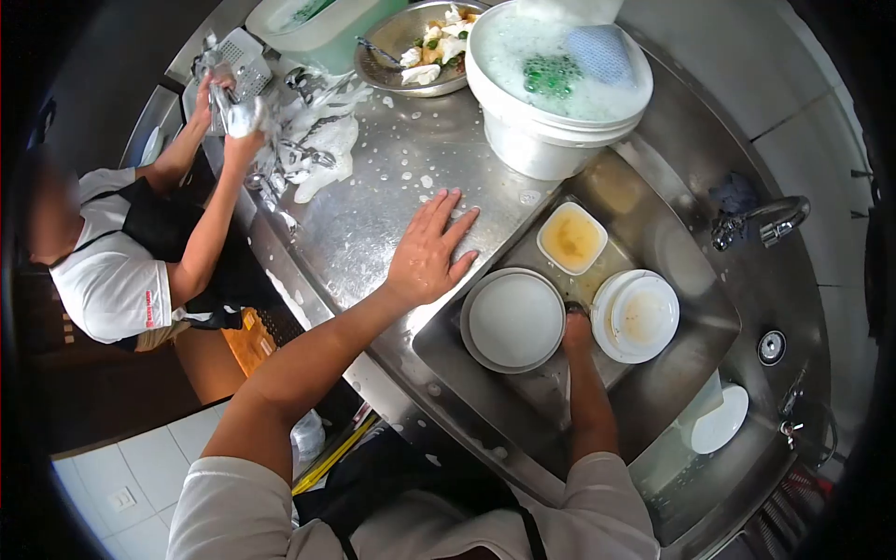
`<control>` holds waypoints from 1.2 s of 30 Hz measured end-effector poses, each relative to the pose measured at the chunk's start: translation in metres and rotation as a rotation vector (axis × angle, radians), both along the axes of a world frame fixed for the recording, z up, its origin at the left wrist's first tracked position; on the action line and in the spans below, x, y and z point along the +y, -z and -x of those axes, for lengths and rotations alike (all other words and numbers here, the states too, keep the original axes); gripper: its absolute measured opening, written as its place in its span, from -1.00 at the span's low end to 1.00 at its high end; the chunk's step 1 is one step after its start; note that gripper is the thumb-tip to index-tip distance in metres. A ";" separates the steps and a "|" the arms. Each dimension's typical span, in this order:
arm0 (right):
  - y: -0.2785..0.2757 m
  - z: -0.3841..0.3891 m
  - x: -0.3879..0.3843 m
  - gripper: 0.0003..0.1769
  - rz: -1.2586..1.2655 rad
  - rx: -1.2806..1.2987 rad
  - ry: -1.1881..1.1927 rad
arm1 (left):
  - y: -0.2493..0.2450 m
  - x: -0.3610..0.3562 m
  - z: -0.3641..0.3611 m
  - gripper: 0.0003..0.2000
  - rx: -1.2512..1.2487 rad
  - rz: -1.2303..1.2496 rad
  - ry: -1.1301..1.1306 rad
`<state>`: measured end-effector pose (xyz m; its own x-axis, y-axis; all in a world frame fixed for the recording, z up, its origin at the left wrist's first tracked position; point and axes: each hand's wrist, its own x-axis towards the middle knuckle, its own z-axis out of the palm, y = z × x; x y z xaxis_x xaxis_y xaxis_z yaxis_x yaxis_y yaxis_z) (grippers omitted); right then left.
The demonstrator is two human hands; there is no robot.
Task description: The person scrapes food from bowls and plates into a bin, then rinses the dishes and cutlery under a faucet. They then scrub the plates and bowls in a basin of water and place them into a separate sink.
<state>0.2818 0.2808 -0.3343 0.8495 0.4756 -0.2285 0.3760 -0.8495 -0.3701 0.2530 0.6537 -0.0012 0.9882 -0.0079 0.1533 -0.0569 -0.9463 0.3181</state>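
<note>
My left hand [432, 247] lies flat on the steel counter [373, 233], fingers spread, holding nothing. Down in the sink [523, 387], my right hand [578, 332] reaches between two groups of dishes. Its fingers point down beside a small dark spot and are mostly hidden, so their grip does not show. Just left of it are stacked round white bowls [512, 320]. To its right stands a stack of white plates [637, 317] with brown residue on top. A square white dish [572, 239] with yellowish liquid sits above the hand.
A white bucket [537, 145] of suds stands at the sink's far edge, beside a metal bowl of food scraps [411, 89]. A faucet [761, 224] juts in from the right. At left, a co-worker [140, 233] handles soapy metal utensils [233, 117]. A second basin holds a white plate [721, 420].
</note>
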 end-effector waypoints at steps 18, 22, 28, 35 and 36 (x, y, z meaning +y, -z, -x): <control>-0.177 0.088 -0.044 -0.76 0.059 0.183 0.024 | -0.017 0.041 -0.057 -0.40 0.028 0.690 -0.589; -0.281 0.159 -0.076 -0.77 -0.009 0.093 0.171 | -0.012 0.123 -0.172 -0.46 -0.041 2.086 -0.999; -0.345 0.277 -0.081 -0.81 -0.047 -0.148 0.553 | 0.027 0.156 -0.162 -0.58 -0.150 2.015 -0.769; -0.356 0.291 -0.063 -0.74 -0.094 -0.274 0.538 | -0.023 0.135 0.043 -0.55 0.190 2.001 -0.628; -0.359 0.290 -0.063 -0.74 -0.084 -0.274 0.532 | -0.031 0.134 0.069 -0.55 0.254 2.029 -0.617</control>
<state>-0.0082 0.2181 0.0245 0.9983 -0.0241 0.0527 -0.0014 -0.9192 -0.3939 0.1841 0.7874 0.0296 0.7940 0.2045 -0.5726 0.2448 0.7546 0.6089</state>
